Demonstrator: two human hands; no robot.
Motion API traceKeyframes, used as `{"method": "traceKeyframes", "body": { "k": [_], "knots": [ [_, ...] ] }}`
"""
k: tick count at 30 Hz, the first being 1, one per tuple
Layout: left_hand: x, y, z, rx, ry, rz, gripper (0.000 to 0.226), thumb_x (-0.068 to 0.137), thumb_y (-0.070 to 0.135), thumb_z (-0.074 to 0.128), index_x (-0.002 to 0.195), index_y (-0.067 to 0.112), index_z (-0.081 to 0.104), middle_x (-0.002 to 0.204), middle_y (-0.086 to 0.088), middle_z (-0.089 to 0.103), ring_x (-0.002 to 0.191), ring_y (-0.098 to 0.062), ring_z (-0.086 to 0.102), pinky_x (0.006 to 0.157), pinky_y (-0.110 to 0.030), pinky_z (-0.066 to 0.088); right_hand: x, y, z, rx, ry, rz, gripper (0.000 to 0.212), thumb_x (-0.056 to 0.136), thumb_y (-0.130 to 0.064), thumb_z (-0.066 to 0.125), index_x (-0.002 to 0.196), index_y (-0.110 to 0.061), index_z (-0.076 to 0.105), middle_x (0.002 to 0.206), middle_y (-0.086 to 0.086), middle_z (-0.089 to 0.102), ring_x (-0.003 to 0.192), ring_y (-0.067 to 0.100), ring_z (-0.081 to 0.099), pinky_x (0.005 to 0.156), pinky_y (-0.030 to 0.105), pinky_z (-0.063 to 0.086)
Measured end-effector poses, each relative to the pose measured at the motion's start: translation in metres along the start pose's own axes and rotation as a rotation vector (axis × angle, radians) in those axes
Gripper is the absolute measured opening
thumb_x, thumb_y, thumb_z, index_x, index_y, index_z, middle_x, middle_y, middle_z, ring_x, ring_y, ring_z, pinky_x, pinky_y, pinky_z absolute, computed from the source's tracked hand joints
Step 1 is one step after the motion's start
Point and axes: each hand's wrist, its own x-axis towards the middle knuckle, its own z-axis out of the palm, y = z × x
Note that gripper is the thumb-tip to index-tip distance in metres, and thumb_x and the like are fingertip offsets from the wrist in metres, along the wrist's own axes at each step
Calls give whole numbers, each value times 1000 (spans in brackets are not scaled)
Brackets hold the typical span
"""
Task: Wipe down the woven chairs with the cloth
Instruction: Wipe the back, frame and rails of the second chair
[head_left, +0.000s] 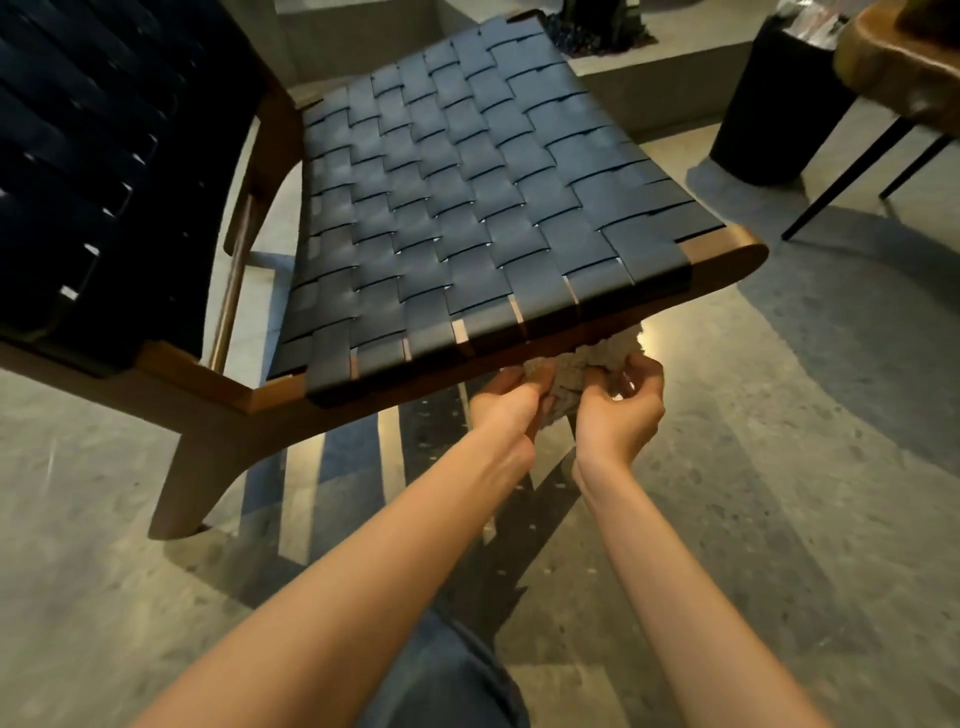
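Both hands are on the cloth. The left hand (506, 402) has its fingers curled into the off-white, bunched, nubby cloth (566, 374) from its 9 o'clock side. The right hand (618, 410) pinches it from the 3 o'clock side, fingertips bent in. Neither hand is free. The cloth sits between them, tucked just under the front rail (727, 249) of the brown wooden chair frame. Whether it touches the underside I can't tell, since the rail hides that. My read is that the two-hand hold is either re-bunching the wad for a fresh face or working the underside of the front edge. One view can't separate the two. Keeping it low and close to the rail puts it a short move from the next surface. At 12 o'clock from the hands is the black woven-strap seat (467, 208). Its straps wrap over the rail, so dirt probably sits in the laps and gaps, and a bunched wad suits those better than a flat cloth. At 10 o'clock is the black strap backrest (78, 156), dark and low on detail. The grey speckled concrete floor (779, 493) is underneath. At 2 o'clock, well apart, is a black cylindrical bin (769, 104). Just beside it is a brown round-edged wooden table (893, 62) on thin black legs. Neither is in the way.
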Motion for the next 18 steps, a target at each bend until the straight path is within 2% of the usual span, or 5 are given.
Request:
{"method": "traceKeyframes", "body": {
  "k": [2, 4, 8, 13, 18],
  "knots": [
    [2, 2, -12, -3, -55, -16, 27, 87, 0, 62, 113, 6, 61, 97, -8, 65, 77, -15, 63, 55, -18, 55, -2, 2, 1, 1, 18, -26, 38, 83, 1, 62, 107, -26, 51, 106, -7, 57, 91, 2, 56, 73, 5, 45],
    [6, 0, -27, 94, -103, -10, 27, 88, 3, 61, 115, 7, 61, 97, -6, 67, 81, -15, 66, 62, -20, 57, -3, 5, -1, -32, 4, -58, 37, 81, 3, 64, 104, -23, 52, 104, -4, 58, 86, 0, 55, 62, -2, 42],
    [14, 0, -67, 324, -130, 88, 28, 90, 8, 60, 117, 11, 60, 110, -6, 67, 97, -17, 66, 81, -26, 56, -25, 19, 1, -100, -116, -34, 36, 83, 2, 65, 105, -24, 53, 98, -7, 60, 95, 11, 60, 79, 16, 48],
    [16, 21, -142, 472, -357, 217, 22, 86, 14, 66, 106, 15, 55, 103, -9, 67, 88, -16, 69, 68, -20, 55, -57, 33, 9, -163, -395, -21, 33, 84, -4, 67, 92, -33, 53, 96, -11, 61, 94, 10, 63, 87, 35, 56],
    [15, 31, -210, 520, -310, 345, 22, 85, 20, 68, 105, 18, 57, 100, 0, 66, 84, -4, 68, 61, -16, 53, -88, 34, 24, -382, -712, -98, 24, 83, -10, 70, 101, -21, 57, 103, -2, 66, 100, 15, 64, 88, 36, 55]
  ]
}}
